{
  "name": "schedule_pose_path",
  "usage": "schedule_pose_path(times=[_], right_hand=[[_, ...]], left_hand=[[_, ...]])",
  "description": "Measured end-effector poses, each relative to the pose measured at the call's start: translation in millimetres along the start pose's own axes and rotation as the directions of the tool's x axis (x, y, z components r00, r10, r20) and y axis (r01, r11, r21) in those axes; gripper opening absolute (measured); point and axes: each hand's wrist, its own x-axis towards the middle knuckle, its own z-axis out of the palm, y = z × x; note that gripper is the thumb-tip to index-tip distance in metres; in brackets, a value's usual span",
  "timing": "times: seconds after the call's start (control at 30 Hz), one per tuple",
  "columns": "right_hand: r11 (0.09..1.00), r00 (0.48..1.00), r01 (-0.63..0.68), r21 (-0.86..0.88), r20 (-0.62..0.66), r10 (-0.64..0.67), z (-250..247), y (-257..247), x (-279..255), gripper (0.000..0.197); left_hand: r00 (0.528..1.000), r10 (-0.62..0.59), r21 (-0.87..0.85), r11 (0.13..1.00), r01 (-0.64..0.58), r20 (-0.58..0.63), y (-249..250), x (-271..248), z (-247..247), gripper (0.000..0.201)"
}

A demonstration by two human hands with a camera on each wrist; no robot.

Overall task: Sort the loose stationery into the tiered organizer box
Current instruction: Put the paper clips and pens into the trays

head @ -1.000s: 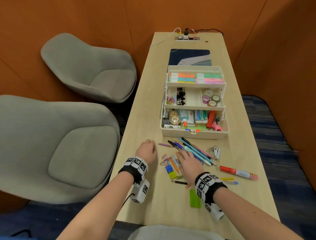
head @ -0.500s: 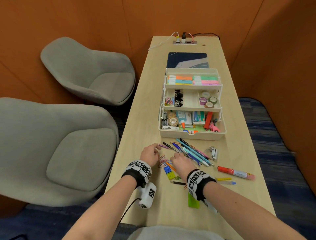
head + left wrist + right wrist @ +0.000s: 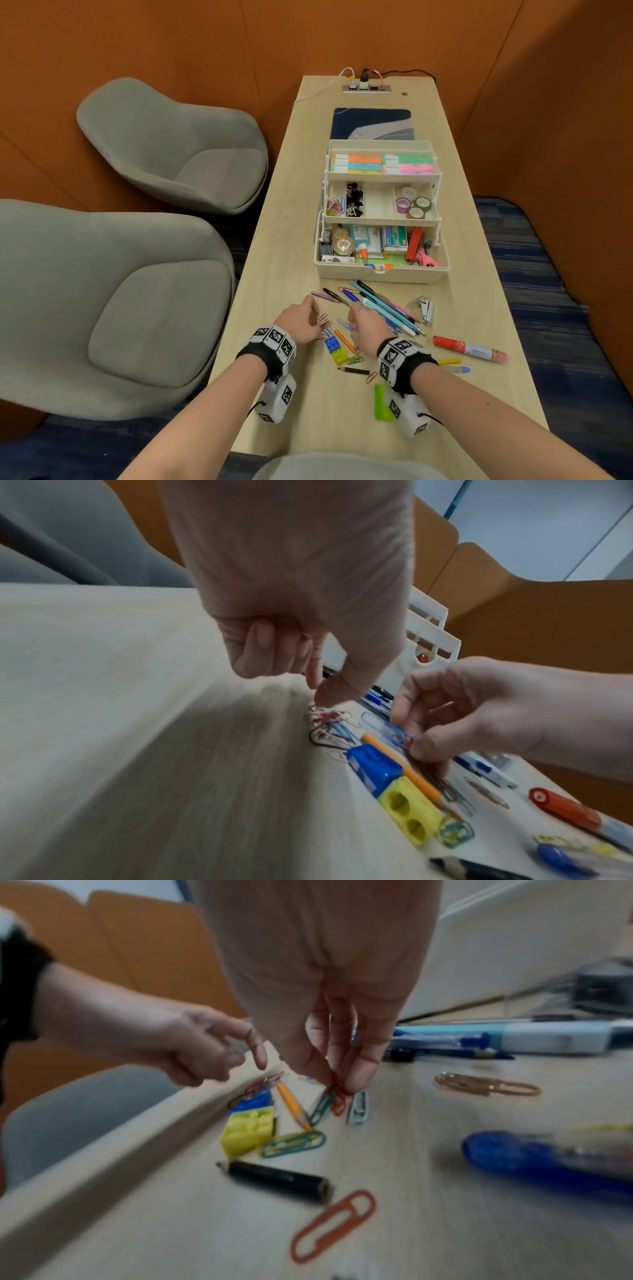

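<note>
The cream tiered organizer box stands open mid-table, with coloured clips in its middle tier's left compartment. Loose paper clips lie in a small pile in front of it. My left hand comes down on that pile, thumb and index fingertip closing on the clips, the other fingers curled. My right hand is just to the right and pinches a few clips, red and green, lifted at one end off the table. A blue clip also sticks out of its fingers.
Pens lie fanned below the box, a staple remover and a red marker to the right. A blue-and-yellow sharpener, orange pencil, black pencil stub and green eraser lie near the hands. Grey chairs stand left.
My left hand has slid right from the bare table to the clip pile. My right hand has drawn back off the pens and pinched up clips.
</note>
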Motion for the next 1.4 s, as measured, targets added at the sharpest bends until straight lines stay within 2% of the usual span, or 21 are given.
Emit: schedule_pose_path(times=[0.1, 0.17, 0.23, 0.33, 0.37, 0.4, 0.43, 0.47, 0.5, 0.53, 0.6, 0.63, 0.67, 0.73, 0.77, 0.87, 1.0, 1.13, 1.3, 1.37, 1.4], right_hand=[[0.948, 0.995, -0.079, 0.309, -0.031, 0.093, -4, 13, 1, 0.034], [0.846, 0.991, -0.111, 0.522, -0.005, 0.133, -9, 20, -1, 0.033], [0.636, 0.977, -0.193, 0.747, 0.084, 0.198, -13, 22, -4, 0.029], [0.205, 0.939, -0.291, 0.934, 0.238, 0.25, -16, 17, -6, 0.028], [0.116, 0.932, -0.301, 0.946, 0.266, 0.246, -18, 14, -7, 0.027], [0.069, 0.927, -0.31, 0.948, 0.286, 0.243, -19, 11, -7, 0.024], [0.066, 0.924, -0.321, 0.945, 0.297, 0.24, -20, 8, -6, 0.02], [0.114, 0.923, -0.333, 0.936, 0.299, 0.241, -21, 6, -4, 0.015], [0.232, 0.927, -0.341, 0.911, 0.286, 0.241, -22, 5, -2, 0.013], [0.42, 0.937, -0.338, 0.842, 0.259, 0.235, -23, 5, 1, 0.011], [0.807, 0.962, -0.267, 0.527, 0.193, 0.192, -25, 7, 1, 0.01], [0.914, 0.97, -0.221, 0.34, 0.173, 0.17, -26, 8, 0, 0.011], [0.967, 0.972, -0.189, 0.17, 0.171, 0.16, -27, 9, -3, 0.013], [0.983, 0.968, -0.156, -0.098, 0.183, 0.172, -24, 7, -11, 0.022], [0.973, 0.967, -0.153, -0.171, 0.176, 0.183, -21, 5, -14, 0.025], [0.953, 0.967, -0.194, -0.234, 0.119, 0.226, -13, -2, -20, 0.032], [0.951, 0.957, -0.235, -0.201, 0.122, 0.262, -4, -8, -18, 0.03], [0.946, 0.95, -0.242, -0.215, 0.147, 0.276, 3, -10, -15, 0.024], [0.957, 0.945, -0.218, -0.194, 0.204, 0.257, 4, -8, -18, 0.029], [0.975, 0.944, -0.209, -0.071, 0.244, 0.22, -3, -1, -18, 0.03], [0.968, 0.942, -0.242, 0.073, 0.257, 0.216, -7, 3, -19, 0.027]], left_hand=[[0.993, 0.079, 0.054, 0.995, -0.084, 0.091, 1, -2, -2, 0.046], [0.989, 0.104, 0.061, 0.992, -0.111, 0.103, 1, -2, -1, 0.048], [0.989, 0.119, 0.072, 0.989, -0.126, 0.088, 0, 1, 2, 0.047], [0.989, 0.128, 0.095, 0.986, -0.135, 0.07, 2, 3, 4, 0.041], [0.989, 0.136, 0.107, 0.984, -0.142, 0.064, 2, 5, 5, 0.038], [0.988, 0.142, 0.121, 0.981, -0.148, 0.063, 3, 6, 5, 0.035], [0.987, 0.151, 0.136, 0.978, -0.158, 0.062, 3, 7, 6, 0.031], [0.986, 0.152, 0.155, 0.975, -0.161, 0.067, 4, 8, 6, 0.027], [0.986, 0.148, 0.172, 0.972, -0.159, 0.076, 4, 9, 7, 0.025], [0.987, 0.137, 0.19, 0.97, -0.152, 0.089, 5, 8, 7, 0.024], [0.986, 0.123, 0.23, 0.962, -0.146, 0.113, 6, 9, 7, 0.026], [0.984, 0.126, 0.248, 0.956, -0.153, 0.124, 7, 9, 8, 0.027], [0.983, 0.126, 0.268, 0.95, -0.159, 0.136, 7, 9, 7, 0.028], [0.981, 0.123, 0.293, 0.942, -0.163, 0.149, 7, 9, 7, 0.028], [0.981, 0.125, 0.298, 0.94, -0.166, 0.15, 7, 9, 7, 0.027], [0.981, 0.125, 0.305, 0.938, -0.166, 0.149, 5, 7, 6, 0.026], [0.986, 0.133, 0.278, 0.948, -0.158, 0.105, 4, 1, 3, 0.027], [0.99, 0.143, 0.107, 0.984, -0.143, 0.01, 3, -4, -1, 0.027], [0.993, -0.004, -0.19, 0.982, -0.018, -0.115, -2, -2, 0, 0.025], [0.992, -0.05, -0.333, 0.943, 0.01, -0.113, -2, -1, 0, 0.024], [0.993, -0.058, -0.393, 0.919, 0.013, -0.103, -1, -1, -1, 0.024]])
